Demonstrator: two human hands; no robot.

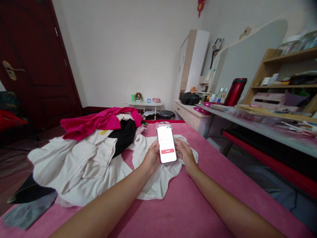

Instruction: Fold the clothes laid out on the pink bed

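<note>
A smartphone (166, 145) with a bright white screen and a red button is held upright in my left hand (153, 157), whose fingers grip its left edge. Close by the phone's right edge is my right hand (186, 154), its fingers slightly bent and apart, holding nothing that I can see. Beneath both hands a white garment (158, 188) lies spread and wrinkled on the pink bed cover (188, 211).
On the left is a heap of clothes, with white garments (81, 165), a bright pink one (91, 124) and a black one (125, 135). A cluttered desk (267, 129) with a red thermos (235, 92) runs along the right. A small white table (145, 103) stands at the far wall.
</note>
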